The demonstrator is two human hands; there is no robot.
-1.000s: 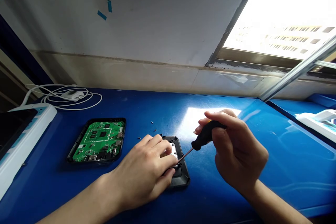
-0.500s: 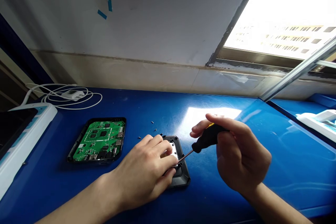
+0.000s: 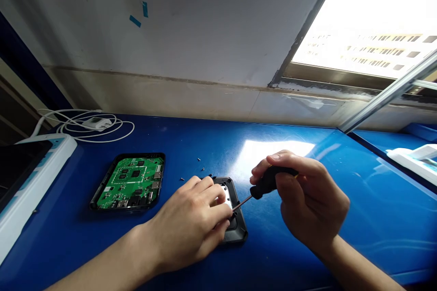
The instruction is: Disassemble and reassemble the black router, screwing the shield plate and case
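I have the right hand point(image 3: 314, 198) closed around the dark handle of the screwdriver point(image 3: 264, 184), the grip wrapped between thumb and fingers, with its thin shaft slanting down to the left. Its tip ends right beside the left fingertips, over the black cover point(image 3: 239, 233), which lies on the blue tabletop point(image 3: 276, 250) in front of me, partly hidden under the left hand point(image 3: 194, 218). That hand is draped palm-down across the cover with its fingers bent and close together; from my viewpoint I cannot tell whether they pinch anything or only press down. Between and past those fingers I catch part of a white plate point(image 3: 227, 195) set in the cover. Just beyond the hand lie a few small screws point(image 3: 199, 159). Off to the left, apart from both hands, I see a green circuit board point(image 3: 118, 186) seated in a black case point(image 3: 94, 203).
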